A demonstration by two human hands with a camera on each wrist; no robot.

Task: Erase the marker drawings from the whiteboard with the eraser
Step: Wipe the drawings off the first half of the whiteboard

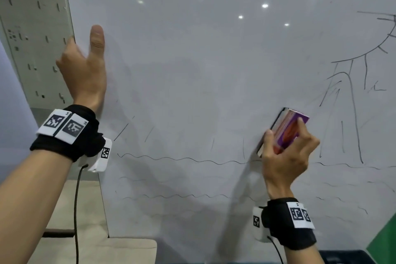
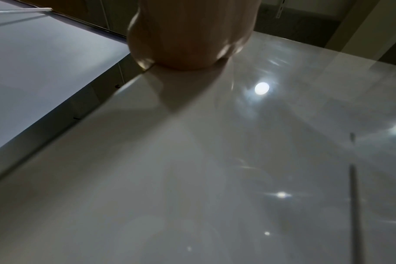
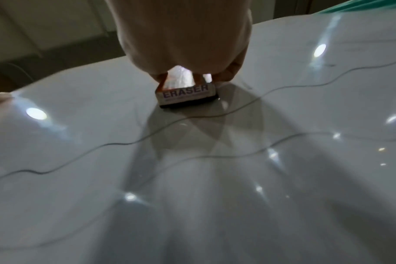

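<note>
A glossy whiteboard [image 1: 192, 70] fills the head view. My right hand [image 1: 287, 152] grips a purple and orange eraser [image 1: 288, 128] and presses its dark felt flat on the board, just above a wavy marker line [image 1: 182, 159]. The right wrist view shows the eraser [image 3: 185, 96] with the word ERASER on its side and wavy lines [image 3: 124, 142] around it. A sun drawing [image 1: 368, 49] and upright strokes [image 1: 351, 113] remain at the right. My left hand [image 1: 85, 66] holds the board's left edge, thumb flat on the front, fingers hidden behind; the left wrist view shows only its palm [image 2: 190, 35].
A pale pegboard panel [image 1: 34, 45] stands behind the board's left edge. A beige table surface [image 1: 94, 251] lies at the lower left. A green shape [image 1: 383, 240] shows at the lower right corner. Faint smears mark the board's middle.
</note>
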